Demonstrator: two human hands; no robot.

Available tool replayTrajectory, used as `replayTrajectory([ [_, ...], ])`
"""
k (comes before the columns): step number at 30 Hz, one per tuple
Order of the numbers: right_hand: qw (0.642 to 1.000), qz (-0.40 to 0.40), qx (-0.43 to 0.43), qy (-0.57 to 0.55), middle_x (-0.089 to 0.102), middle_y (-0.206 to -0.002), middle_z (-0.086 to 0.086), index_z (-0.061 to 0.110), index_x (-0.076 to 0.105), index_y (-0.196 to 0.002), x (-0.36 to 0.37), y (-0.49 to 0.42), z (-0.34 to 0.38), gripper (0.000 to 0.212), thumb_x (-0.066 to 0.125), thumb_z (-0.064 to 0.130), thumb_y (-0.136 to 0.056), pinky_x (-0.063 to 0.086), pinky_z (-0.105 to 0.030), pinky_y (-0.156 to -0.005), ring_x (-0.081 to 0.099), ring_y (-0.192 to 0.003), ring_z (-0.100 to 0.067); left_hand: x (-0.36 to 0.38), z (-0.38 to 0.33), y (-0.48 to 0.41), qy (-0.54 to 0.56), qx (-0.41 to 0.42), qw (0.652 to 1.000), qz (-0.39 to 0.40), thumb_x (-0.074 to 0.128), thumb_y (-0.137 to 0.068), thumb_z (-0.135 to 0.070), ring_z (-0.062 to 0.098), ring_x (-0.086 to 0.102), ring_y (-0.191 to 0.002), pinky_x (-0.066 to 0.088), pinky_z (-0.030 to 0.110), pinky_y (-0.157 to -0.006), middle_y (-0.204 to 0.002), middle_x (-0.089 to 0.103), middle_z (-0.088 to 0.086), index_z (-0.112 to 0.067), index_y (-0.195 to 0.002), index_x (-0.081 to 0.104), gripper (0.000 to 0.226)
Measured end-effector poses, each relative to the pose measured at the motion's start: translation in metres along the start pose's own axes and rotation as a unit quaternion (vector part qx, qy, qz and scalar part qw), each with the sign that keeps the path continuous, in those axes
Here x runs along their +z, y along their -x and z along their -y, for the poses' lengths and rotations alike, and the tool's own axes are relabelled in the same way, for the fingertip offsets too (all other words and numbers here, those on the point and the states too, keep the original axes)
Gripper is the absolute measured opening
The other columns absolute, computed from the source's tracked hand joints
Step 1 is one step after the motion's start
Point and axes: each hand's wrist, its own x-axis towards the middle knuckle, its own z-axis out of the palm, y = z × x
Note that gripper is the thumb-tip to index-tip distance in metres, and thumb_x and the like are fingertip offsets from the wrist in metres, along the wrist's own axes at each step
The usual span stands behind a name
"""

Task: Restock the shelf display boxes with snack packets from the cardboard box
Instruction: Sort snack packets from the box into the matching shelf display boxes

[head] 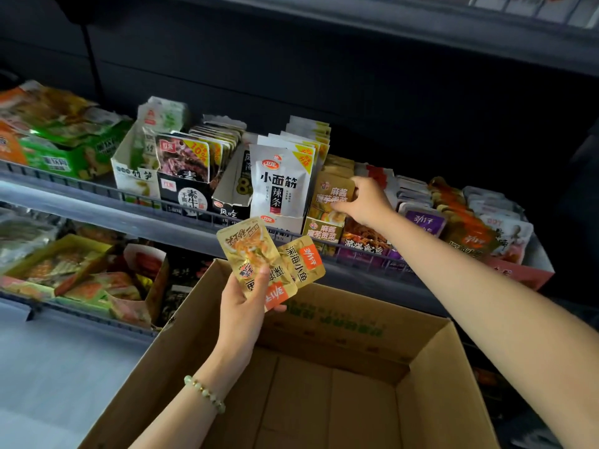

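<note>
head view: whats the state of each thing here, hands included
box: open, visible floor bare
left hand: holds two gold packets above box
right hand: fingers grip tan packet
tan packet: upright, front of its row
white packets: upright in a full row

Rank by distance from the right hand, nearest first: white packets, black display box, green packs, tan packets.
1. Tan packets: gripped by right hand.
2. White packets: just left.
3. Black display box: further left.
4. Green packs: far left.
</note>
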Motion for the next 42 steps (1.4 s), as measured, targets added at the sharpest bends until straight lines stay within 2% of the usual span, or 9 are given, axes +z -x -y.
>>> replayTrajectory([
  [7,0.960,-0.236,-0.120,-0.089,0.054,-0.099,0.006,0.016,0.051,-0.110,-0.004,0.080,0.014,0.025,0.065,0.021,-0.089,0.046,-0.010,-0.068,0.054,-0.081,-0.003,0.003,-0.001,0.009,0.034,-0.025,0.998,0.036,0.061,-0.089,-0.019,0.015,0.071,-0.095,0.059,0.027,-0.064,-0.110,0.070,0.003,-0.016,-0.123,0.053,0.035],
  [10,0.969,-0.084,-0.008,-0.233,0.058,-0.099,0.003,0.014,0.051,-0.106,0.008,0.134,0.010,0.028,0.063,0.032,-0.089,0.047,-0.008,-0.068,0.058,-0.086,-0.001,0.010,-0.003,0.013,0.041,-0.020,0.998,0.050,0.061,-0.089,-0.021,0.016,0.071,-0.093,0.059,0.027,-0.066,-0.103,0.074,0.003,-0.017,-0.113,0.058,0.024],
  [14,0.910,0.088,0.121,-0.386,0.065,-0.112,0.007,0.025,0.050,-0.119,0.026,0.181,-0.001,0.058,0.072,0.048,-0.071,0.050,-0.014,-0.076,0.064,-0.096,0.000,0.030,-0.004,0.022,0.049,0.000,0.996,0.077,0.053,-0.095,-0.020,0.016,0.072,-0.088,0.056,0.020,-0.066,-0.098,0.075,0.004,-0.012,-0.110,0.062,0.019],
  [18,0.895,0.021,0.153,-0.419,0.070,-0.106,0.009,0.029,0.056,-0.116,0.033,0.193,-0.018,0.066,0.081,0.045,-0.057,0.053,-0.025,-0.085,0.066,-0.099,-0.005,0.046,0.005,0.029,0.049,-0.008,0.989,0.136,0.035,-0.102,-0.023,0.011,0.071,-0.092,0.054,0.017,-0.069,-0.102,0.073,0.002,-0.017,-0.115,0.056,0.026],
  [22,0.889,0.013,0.185,-0.418,0.073,-0.099,0.004,0.023,0.061,-0.110,0.037,0.204,-0.039,0.044,0.081,0.028,-0.071,0.055,-0.021,-0.069,0.069,-0.089,-0.006,0.045,0.023,0.032,-0.002,-0.030,0.985,0.167,0.049,-0.096,-0.010,0.015,0.070,-0.094,0.056,0.022,-0.071,-0.107,0.070,0.010,-0.010,-0.116,0.054,0.021],
  [26,0.914,0.079,0.163,-0.363,0.072,-0.101,0.004,0.023,0.061,-0.111,0.026,0.206,-0.059,0.035,0.077,0.022,-0.079,0.053,-0.019,-0.063,0.069,-0.090,-0.009,0.036,0.023,0.028,-0.057,-0.045,0.988,0.138,0.069,-0.082,-0.014,0.012,0.071,-0.089,0.055,0.019,-0.064,-0.099,0.072,0.004,-0.019,-0.108,0.060,0.028],
  [31,0.912,0.152,0.109,-0.366,0.073,-0.103,0.001,0.020,0.064,-0.110,0.017,0.206,-0.071,0.029,0.073,0.019,-0.083,0.055,-0.023,-0.072,0.069,-0.094,-0.010,0.028,0.020,0.021,-0.066,-0.075,0.988,0.119,0.061,-0.089,-0.027,0.025,0.070,-0.088,0.055,0.034,-0.078,-0.091,0.074,0.009,-0.015,-0.103,0.068,0.020],
  [37,0.919,0.021,0.150,-0.364,0.071,-0.093,0.007,0.027,0.061,-0.099,0.017,0.205,-0.075,0.015,0.057,0.039,-0.092,0.052,-0.014,-0.065,0.068,-0.083,-0.002,0.028,0.021,0.026,-0.041,-0.136,0.955,0.260,0.065,-0.081,-0.002,0.024,0.069,-0.101,0.060,0.034,-0.079,-0.112,0.072,0.004,-0.023,-0.122,0.057,0.047],
  [42,0.920,-0.060,0.166,-0.349,0.067,-0.077,-0.001,0.011,0.059,-0.081,0.021,0.205,-0.078,0.034,0.056,0.044,-0.091,0.046,-0.013,-0.057,0.064,-0.068,-0.005,0.038,0.027,0.040,-0.213,-0.121,0.908,0.340,0.058,-0.091,-0.021,0.017,0.073,-0.085,0.059,0.025,-0.068,-0.093,0.076,0.004,-0.009,-0.109,0.060,0.022],
])
